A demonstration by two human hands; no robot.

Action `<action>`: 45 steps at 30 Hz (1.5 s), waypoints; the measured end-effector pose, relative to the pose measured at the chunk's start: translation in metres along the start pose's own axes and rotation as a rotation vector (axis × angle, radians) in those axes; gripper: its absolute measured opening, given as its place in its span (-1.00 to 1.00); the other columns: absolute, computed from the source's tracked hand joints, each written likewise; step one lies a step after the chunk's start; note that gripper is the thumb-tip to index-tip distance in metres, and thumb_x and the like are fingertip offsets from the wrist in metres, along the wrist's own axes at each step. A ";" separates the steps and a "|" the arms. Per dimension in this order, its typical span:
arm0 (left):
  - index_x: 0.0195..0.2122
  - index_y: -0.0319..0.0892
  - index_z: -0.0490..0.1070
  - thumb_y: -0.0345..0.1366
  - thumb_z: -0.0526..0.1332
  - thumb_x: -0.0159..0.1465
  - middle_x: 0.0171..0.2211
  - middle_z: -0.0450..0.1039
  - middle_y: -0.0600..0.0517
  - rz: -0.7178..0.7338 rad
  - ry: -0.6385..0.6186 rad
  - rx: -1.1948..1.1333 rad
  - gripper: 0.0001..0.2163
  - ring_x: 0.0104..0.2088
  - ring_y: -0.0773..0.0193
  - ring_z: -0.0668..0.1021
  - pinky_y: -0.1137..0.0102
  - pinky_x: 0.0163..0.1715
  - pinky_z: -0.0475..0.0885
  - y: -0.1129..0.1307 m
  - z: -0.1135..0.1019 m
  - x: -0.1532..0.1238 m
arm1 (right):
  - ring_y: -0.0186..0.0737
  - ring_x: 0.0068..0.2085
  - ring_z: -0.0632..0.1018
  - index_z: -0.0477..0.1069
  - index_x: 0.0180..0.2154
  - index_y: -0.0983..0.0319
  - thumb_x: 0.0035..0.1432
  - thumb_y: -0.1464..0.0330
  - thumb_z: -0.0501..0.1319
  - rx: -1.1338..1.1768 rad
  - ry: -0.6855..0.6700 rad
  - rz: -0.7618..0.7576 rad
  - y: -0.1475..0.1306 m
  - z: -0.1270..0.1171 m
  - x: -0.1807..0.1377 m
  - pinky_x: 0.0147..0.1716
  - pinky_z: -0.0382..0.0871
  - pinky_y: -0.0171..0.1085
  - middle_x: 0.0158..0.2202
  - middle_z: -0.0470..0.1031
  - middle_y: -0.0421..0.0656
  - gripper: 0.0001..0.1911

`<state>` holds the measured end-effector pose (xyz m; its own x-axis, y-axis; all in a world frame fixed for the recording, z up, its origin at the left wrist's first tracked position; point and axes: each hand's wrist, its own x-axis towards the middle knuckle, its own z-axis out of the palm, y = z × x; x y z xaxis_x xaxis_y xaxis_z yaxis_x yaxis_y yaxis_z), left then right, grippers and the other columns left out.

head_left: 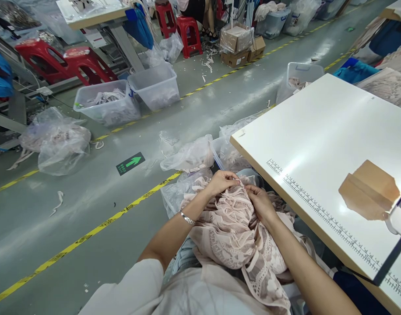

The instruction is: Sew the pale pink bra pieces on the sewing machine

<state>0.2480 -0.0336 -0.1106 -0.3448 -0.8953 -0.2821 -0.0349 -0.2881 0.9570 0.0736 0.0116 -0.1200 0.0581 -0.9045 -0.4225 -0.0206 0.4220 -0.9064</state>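
Observation:
A heap of pale pink lace fabric lies gathered across my lap, with scalloped lace edges hanging down toward the right. At the top of the heap my left hand pinches a bit of the fabric's edge between thumb and fingers. Close beside it, my right hand is closed on the same lace fabric, its fingertips almost meeting the left ones. A thin strip of edge shows between the two hands. The exact spot under the fingertips is too small to make out.
To my right stands a white table with a printed ruler edge and a brown paper piece. Plastic bags lie beyond my knees. Across the aisle are plastic bins, red stools and a seated person.

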 end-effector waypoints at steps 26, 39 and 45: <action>-0.46 -0.25 0.60 -0.18 0.42 -0.03 -0.41 0.58 -0.04 0.012 -0.297 0.076 -0.78 -0.35 0.25 0.54 0.43 -0.30 0.39 0.012 -0.016 -0.018 | -0.02 -0.27 0.50 0.47 -0.50 0.15 -0.19 0.02 0.34 -0.349 0.093 -0.139 -0.001 0.002 0.020 -0.17 0.29 -0.11 -0.41 0.55 -0.15 -0.65; -0.29 -0.23 0.35 -0.26 0.31 0.17 -0.55 0.37 0.18 -0.064 -0.024 0.119 -0.80 -0.70 0.50 0.33 0.54 -0.65 0.22 -0.016 -0.002 0.015 | -0.16 -0.32 0.46 0.37 -0.43 0.17 -0.08 -0.03 0.32 -0.161 0.111 -0.214 0.003 -0.003 0.012 -0.25 0.35 -0.19 -0.40 0.48 -0.18 -0.59; -0.27 -0.24 0.36 -0.30 0.28 0.20 -0.43 0.41 0.09 -0.017 0.114 0.160 -0.85 -0.55 0.45 0.42 0.52 -0.51 0.31 -0.016 -0.002 0.013 | -0.17 -0.34 0.40 0.33 -0.38 0.16 -0.10 -0.02 0.33 -0.228 0.244 -0.199 0.008 -0.005 0.014 -0.25 0.28 -0.19 -0.41 0.40 -0.21 -0.57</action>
<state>0.2461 -0.0415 -0.1294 -0.2348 -0.9262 -0.2951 -0.1916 -0.2536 0.9482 0.0691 0.0022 -0.1326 -0.1557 -0.9670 -0.2019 -0.2554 0.2369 -0.9374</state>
